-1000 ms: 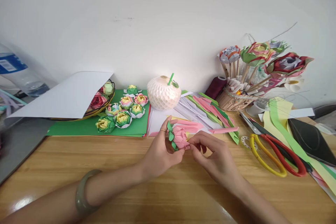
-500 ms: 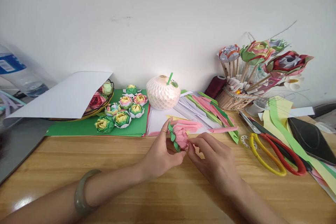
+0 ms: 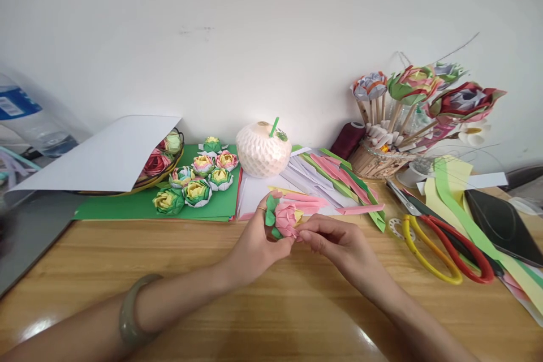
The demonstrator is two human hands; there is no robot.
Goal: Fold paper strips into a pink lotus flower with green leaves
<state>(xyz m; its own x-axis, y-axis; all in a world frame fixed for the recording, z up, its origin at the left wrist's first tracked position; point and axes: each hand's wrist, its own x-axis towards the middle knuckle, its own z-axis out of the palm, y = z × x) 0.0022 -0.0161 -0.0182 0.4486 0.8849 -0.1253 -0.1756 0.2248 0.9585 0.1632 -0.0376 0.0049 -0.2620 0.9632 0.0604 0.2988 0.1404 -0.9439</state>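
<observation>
Ideally, my left hand [image 3: 258,250] cups the pink paper flower [image 3: 285,219] steadily; just to its right, my right hand [image 3: 337,242] pinches a petal tip [image 3: 296,234], best pressed lightly.

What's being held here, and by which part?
A pink paper flower: the left hand grips its green-petalled side, the right hand pinches its pink edge.

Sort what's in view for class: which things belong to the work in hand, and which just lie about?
Likely belonging: pink paper flower, folded paper strips, small paper flowers, scissors.
Likely lying about: bottle, round white ornament, flat black object.
</observation>
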